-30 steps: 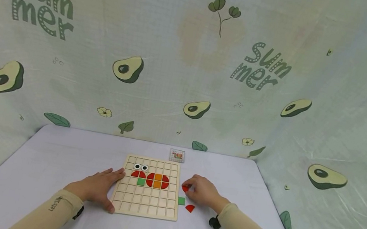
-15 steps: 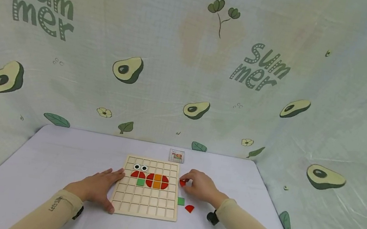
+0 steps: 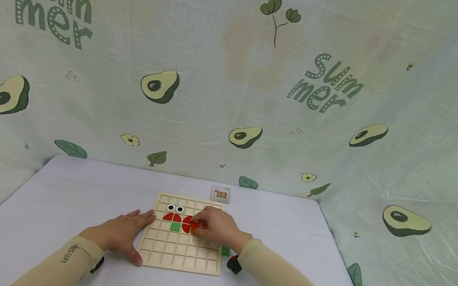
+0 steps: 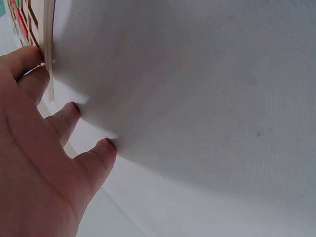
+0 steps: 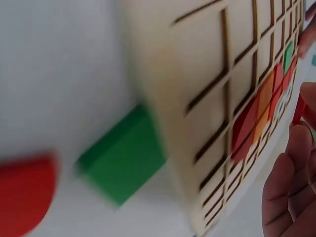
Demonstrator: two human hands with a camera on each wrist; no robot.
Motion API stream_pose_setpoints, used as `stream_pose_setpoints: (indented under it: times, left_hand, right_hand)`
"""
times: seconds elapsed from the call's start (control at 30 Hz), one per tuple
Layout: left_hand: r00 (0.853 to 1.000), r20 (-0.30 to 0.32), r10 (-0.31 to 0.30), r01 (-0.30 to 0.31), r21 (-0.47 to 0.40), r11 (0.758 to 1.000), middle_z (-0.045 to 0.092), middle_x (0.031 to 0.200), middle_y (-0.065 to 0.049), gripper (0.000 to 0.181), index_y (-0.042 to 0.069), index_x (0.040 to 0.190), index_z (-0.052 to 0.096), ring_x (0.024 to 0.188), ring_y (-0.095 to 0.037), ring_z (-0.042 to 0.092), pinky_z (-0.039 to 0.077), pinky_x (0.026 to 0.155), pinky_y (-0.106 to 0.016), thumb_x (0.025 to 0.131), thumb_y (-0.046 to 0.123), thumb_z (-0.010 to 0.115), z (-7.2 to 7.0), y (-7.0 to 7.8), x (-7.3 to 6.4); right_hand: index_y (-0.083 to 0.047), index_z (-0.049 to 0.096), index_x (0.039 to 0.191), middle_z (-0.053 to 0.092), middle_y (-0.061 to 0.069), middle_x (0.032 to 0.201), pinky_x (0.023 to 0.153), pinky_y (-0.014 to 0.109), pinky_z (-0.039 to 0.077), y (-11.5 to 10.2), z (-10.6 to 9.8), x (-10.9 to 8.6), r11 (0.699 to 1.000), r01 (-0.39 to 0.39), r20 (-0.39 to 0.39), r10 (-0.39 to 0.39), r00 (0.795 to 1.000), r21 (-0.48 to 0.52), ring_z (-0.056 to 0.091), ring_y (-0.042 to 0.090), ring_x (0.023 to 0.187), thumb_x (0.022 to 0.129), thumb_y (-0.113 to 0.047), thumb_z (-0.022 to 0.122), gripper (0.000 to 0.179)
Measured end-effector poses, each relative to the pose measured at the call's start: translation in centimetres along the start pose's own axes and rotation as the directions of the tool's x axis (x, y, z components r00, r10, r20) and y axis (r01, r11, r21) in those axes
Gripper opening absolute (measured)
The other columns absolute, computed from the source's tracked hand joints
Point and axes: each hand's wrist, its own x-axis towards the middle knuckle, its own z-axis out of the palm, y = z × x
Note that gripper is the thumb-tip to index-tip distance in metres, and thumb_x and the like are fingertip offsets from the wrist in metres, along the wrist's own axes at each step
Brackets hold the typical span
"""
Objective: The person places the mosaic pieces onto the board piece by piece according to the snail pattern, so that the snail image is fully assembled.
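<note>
A wooden grid board (image 3: 177, 261) lies on the table. My left hand (image 3: 119, 234) is spread at its left side, fingertips and thumb touching the edge; in the left wrist view, other fingertips rest on the tablecloth. Above the board, my right hand (image 3: 219, 226) pinches a red quarter-circle tile (image 5: 299, 109) between thumb and finger. Two eye tiles (image 3: 170, 208), red tiles (image 3: 172, 217) and a green square tile (image 3: 175, 227) sit in the grid. To their right is a red-and-orange group (image 3: 186, 225), partly hidden by my right hand; orange shows (image 5: 263, 106) in the right wrist view.
Beside the board's right edge lies a loose green square tile (image 5: 126, 158), with a red tile (image 5: 27, 190) near it. A small picture card (image 3: 220, 194) lies behind the board. A printed cloth (image 3: 192, 157) hangs at the back of the table.
My right hand has moved left from beside the board to over it, carrying the red tile it pinches. My left hand has stayed at the board's left edge.
</note>
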Motion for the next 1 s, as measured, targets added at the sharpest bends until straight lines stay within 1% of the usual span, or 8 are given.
stream_pose_setpoints:
  times: [0.13, 0.2, 0.33, 0.4, 0.6, 0.67, 0.87, 1.0]
  left_hand:
    - [1.0, 0.009, 0.004, -0.004, -0.006, 1.0, 0.031, 0.161, -0.008, 0.121, 0.007, 0.151, 0.042, 0.143, -0.046, 0.025, 0.024, 0.109, -0.07, 0.053, 0.054, 0.094, 0.0, 0.0, 0.0]
    - [1.0, 0.014, 0.007, -0.007, -0.007, 1.0, 0.031, 0.161, -0.008, 0.121, 0.007, 0.151, 0.042, 0.143, -0.046, 0.025, 0.023, 0.109, -0.07, 0.053, 0.055, 0.093, 0.0, 0.0, 0.1]
    - [1.0, 0.01, 0.017, -0.017, -0.008, 1.0, 0.031, 0.161, -0.008, 0.121, 0.007, 0.151, 0.042, 0.143, -0.046, 0.026, 0.024, 0.108, -0.071, 0.053, 0.055, 0.093, -0.1, 0.1, 0.0]
    - [1.0, 0.006, 0.02, -0.02, -0.01, 1.0, 0.031, 0.16, -0.008, 0.121, 0.007, 0.151, 0.042, 0.143, -0.046, 0.026, 0.025, 0.108, -0.071, 0.053, 0.054, 0.093, -0.2, 0.2, 0.0]
    - [1.0, 0.005, 0.012, -0.012, -0.004, 1.0, 0.031, 0.161, -0.008, 0.121, 0.007, 0.151, 0.042, 0.143, -0.046, 0.026, 0.024, 0.108, -0.07, 0.053, 0.054, 0.094, -0.2, 0.2, 0.0]
    - [1.0, 0.004, 0.01, -0.01, -0.002, 1.0, 0.031, 0.161, -0.008, 0.121, 0.007, 0.151, 0.042, 0.143, -0.046, 0.026, 0.024, 0.108, -0.07, 0.053, 0.054, 0.094, -0.2, 0.3, 0.0]
    - [1.0, 0.001, 0.011, -0.011, 0.004, 1.0, 0.031, 0.161, -0.008, 0.121, 0.007, 0.151, 0.042, 0.143, -0.046, 0.026, 0.025, 0.108, -0.07, 0.052, 0.055, 0.094, -0.2, 0.2, 0.0]
    - [1.0, 0.006, 0.006, -0.006, 0.01, 1.0, 0.031, 0.161, -0.009, 0.121, 0.006, 0.151, 0.042, 0.143, -0.046, 0.026, 0.025, 0.108, -0.07, 0.053, 0.055, 0.093, -0.1, 0.1, 0.1]
  right_hand:
    - [-0.027, 0.076, 0.115, 0.06, -0.015, 0.098, 0.064, 0.018, 0.044, -1.8, 1.1, 0.9, 0.998, 0.07, 0.0, -0.07, 0.998, -0.005, 0.051, 0.001, 0.078, 0.088, -0.025, 0.072, 0.027]
    - [-0.026, 0.076, 0.114, 0.06, -0.014, 0.096, 0.062, 0.017, 0.043, -2.6, 1.4, 1.2, 0.996, 0.088, 0.006, -0.088, 0.996, 0.0, 0.05, 0.001, 0.077, 0.089, -0.026, 0.073, 0.025]
    - [-0.025, 0.076, 0.113, 0.057, -0.014, 0.091, 0.059, 0.018, 0.041, -3.7, 2.0, 1.5, 0.995, 0.097, 0.024, -0.097, 0.995, 0.009, 0.047, 0.003, 0.074, 0.09, -0.027, 0.073, 0.024]
    - [-0.025, 0.076, 0.113, 0.057, -0.014, 0.09, 0.059, 0.018, 0.042, -4.0, 2.3, 1.5, 0.995, 0.096, 0.033, -0.096, 0.995, 0.008, 0.048, 0.002, 0.074, 0.09, -0.027, 0.072, 0.023]
    - [-0.028, 0.075, 0.114, 0.059, -0.016, 0.098, 0.068, 0.019, 0.047, -4.1, 2.8, 1.2, 0.991, 0.117, 0.028, -0.116, 0.993, -0.062, 0.052, -0.001, 0.079, 0.092, -0.027, 0.07, 0.022]
    - [-0.028, 0.074, 0.114, 0.06, -0.016, 0.1, 0.069, 0.019, 0.048, -4.1, 2.8, 1.1, 0.99, 0.118, 0.025, -0.117, 0.993, -0.07, 0.053, -0.001, 0.08, 0.092, -0.027, 0.07, 0.022]
    - [-0.029, 0.075, 0.114, 0.058, -0.015, 0.097, 0.063, 0.019, 0.045, -4.2, 2.7, 1.0, 0.991, 0.11, 0.02, -0.109, 0.994, -0.077, 0.051, -0.001, 0.076, 0.091, -0.03, 0.071, 0.023]
    - [-0.028, 0.075, 0.115, 0.058, -0.015, 0.099, 0.063, 0.019, 0.045, -3.9, 2.3, 0.9, 0.994, 0.094, 0.023, -0.093, 0.995, -0.062, 0.052, 0.0, 0.077, 0.091, -0.026, 0.07, 0.025]
